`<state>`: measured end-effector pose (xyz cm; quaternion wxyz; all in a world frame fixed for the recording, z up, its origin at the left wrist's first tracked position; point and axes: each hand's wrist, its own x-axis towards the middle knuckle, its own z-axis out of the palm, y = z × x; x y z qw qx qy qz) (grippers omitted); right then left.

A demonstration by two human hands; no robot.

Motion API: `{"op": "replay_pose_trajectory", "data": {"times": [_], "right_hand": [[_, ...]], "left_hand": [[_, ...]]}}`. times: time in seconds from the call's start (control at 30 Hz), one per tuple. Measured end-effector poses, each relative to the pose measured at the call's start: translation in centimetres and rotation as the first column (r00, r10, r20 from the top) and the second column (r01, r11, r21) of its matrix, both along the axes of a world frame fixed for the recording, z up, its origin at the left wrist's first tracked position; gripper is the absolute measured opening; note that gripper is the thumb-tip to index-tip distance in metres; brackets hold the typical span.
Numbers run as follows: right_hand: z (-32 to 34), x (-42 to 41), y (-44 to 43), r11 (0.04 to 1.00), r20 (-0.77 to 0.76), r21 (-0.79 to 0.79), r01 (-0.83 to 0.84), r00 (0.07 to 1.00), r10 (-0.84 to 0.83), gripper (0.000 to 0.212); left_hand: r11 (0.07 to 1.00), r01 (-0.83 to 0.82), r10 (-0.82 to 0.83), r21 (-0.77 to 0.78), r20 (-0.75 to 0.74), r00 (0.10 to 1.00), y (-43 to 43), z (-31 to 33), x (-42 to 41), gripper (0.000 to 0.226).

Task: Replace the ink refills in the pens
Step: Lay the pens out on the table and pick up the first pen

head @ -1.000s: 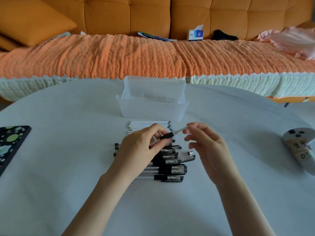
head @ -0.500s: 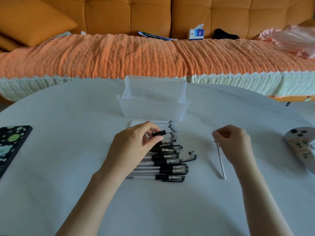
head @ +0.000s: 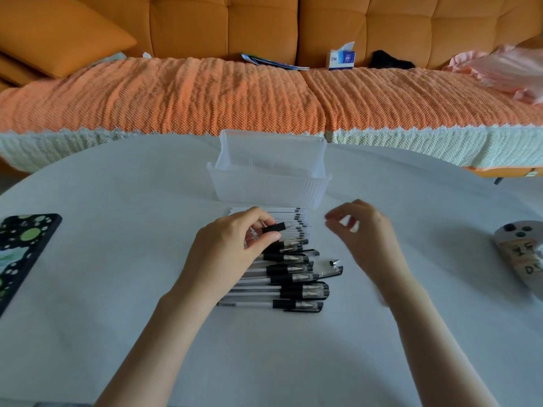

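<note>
My left hand (head: pixel 232 251) grips a clear pen barrel with a black grip (head: pixel 274 228), its open end pointing right. It hovers over a row of white ink refills (head: pixel 289 214) lying in front of a clear plastic box (head: pixel 270 186). A stack of black-capped pens (head: pixel 296 279) lies just below my left hand. A loose pen cap (head: pixel 333 272) and a small metal tip (head: pixel 334 262) rest to the right of the stack. My right hand (head: pixel 365 235) hangs blurred to the right of the refills, its fingers loosely curled and holding nothing.
A phone in a dark spotted case (head: pixel 20 251) lies at the table's left edge. A grey object with paper labels (head: pixel 523 254) sits at the right edge. An orange sofa (head: pixel 264 92) runs behind the round white table (head: pixel 117 201).
My right hand pulled the refill out of the pen, laid it on the table to the right, then came back toward the refills holding nothing. My left hand kept the barrel.
</note>
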<state>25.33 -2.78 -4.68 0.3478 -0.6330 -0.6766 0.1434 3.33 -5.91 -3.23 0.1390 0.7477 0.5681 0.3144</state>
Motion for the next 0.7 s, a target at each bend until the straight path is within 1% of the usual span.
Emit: {"op": "replay_pose_trajectory", "data": {"times": [0.07, 0.2, 0.4, 0.57, 0.7], "right_hand": [[-0.6, -1.4, 0.9, 0.996, 0.071, -0.049, -0.073, 0.995, 0.076, 0.009], [-1.8, -2.4, 2.0, 0.991, 0.161, -0.09, -0.099, 0.98, 0.113, 0.01], [-1.9, -2.3, 2.3, 0.987, 0.13, -0.1, -0.128, 0.981, 0.141, 0.004], [-1.5, -2.2, 2.6, 0.961, 0.136, -0.207, -0.185, 0.967, 0.216, 0.01], [-1.3, -2.1, 2.7, 0.949, 0.121, -0.239, -0.207, 0.963, 0.24, 0.006]], "left_hand": [[1.0, -0.002, 0.002, 0.001, 0.004, 1.0, 0.0, 0.0, 0.0, 0.015], [1.0, 0.003, -0.003, 0.005, 0.008, 1.0, 0.0, 0.0, -0.1, 0.014], [1.0, 0.011, -0.011, 0.003, 0.0, 1.0, 0.2, -0.1, -0.2, 0.016], [1.0, 0.006, -0.006, -0.001, 0.011, 1.0, 0.1, -0.1, -0.2, 0.016], [1.0, -0.003, 0.003, -0.008, 0.014, 1.0, 0.0, -0.1, -0.4, 0.016]]}}
